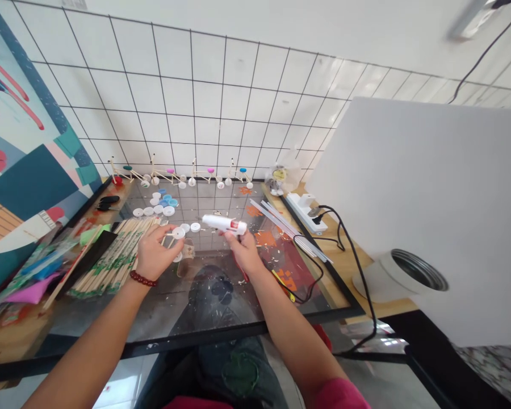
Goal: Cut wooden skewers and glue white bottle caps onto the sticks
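Note:
My right hand (243,253) grips a white hot glue gun (223,224) above the glass tabletop (213,295), its red-marked nozzle end pointing right. My left hand (155,253) pinches a short wooden stick (167,238) with a white plastic bottle cap (178,233) on its end. The cap sits just left of the glue gun's rear, with a gap between them. Two more white caps (189,227) lie on the glass just beyond my left fingers. A bundle of wooden sticks (114,255) lies beside my left hand.
Several stick-and-cap models (179,176) stand along the far edge. Loose white and blue caps (159,203) lie near them. Clear glue sticks (281,221) and a power strip (304,211) with black cables lie right. Black scissors (108,203) lie left. A large white board (417,182) fills the right.

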The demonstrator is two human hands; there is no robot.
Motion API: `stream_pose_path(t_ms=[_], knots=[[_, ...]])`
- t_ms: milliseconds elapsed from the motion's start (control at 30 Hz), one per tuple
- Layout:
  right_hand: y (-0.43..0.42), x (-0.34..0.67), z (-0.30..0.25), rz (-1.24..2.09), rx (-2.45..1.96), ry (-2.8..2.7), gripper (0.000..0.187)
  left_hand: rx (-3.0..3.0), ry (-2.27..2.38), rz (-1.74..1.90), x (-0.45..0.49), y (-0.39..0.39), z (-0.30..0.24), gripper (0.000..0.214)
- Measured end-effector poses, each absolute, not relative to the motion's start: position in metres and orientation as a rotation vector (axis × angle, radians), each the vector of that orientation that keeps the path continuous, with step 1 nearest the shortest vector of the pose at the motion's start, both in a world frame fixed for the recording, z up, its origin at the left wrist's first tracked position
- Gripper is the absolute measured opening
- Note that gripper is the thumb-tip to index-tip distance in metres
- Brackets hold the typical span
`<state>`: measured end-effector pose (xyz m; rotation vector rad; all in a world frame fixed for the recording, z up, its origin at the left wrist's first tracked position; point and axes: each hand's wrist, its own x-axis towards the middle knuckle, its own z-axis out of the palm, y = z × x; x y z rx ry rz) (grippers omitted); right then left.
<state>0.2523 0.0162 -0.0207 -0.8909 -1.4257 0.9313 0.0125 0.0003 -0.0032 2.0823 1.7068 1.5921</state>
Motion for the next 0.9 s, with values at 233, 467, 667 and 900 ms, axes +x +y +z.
stream_pose_path(t_ms=[233,467,667,900], knots=[[0.047,0.317,-0.020,0.387,-1.418,-1.271,0.040,2.160,1.737,1.585,0.013,0.001,-0.004,0.021],[0.056,0.325,-0.032,0.386,-1.835,-1.377,0.038,2.204,1.733,1.523,0.017,0.000,-0.005,0.022],[0.051,0.323,-0.024,0.334,-2.070,-1.467,0.043,2.152,1.728,1.512,0.020,-0.001,-0.005,0.024],[0.032,0.327,-0.003,0.198,-2.128,-1.369,0.072,1.830,1.566,1.549,0.025,-0.004,-0.003,0.030]])
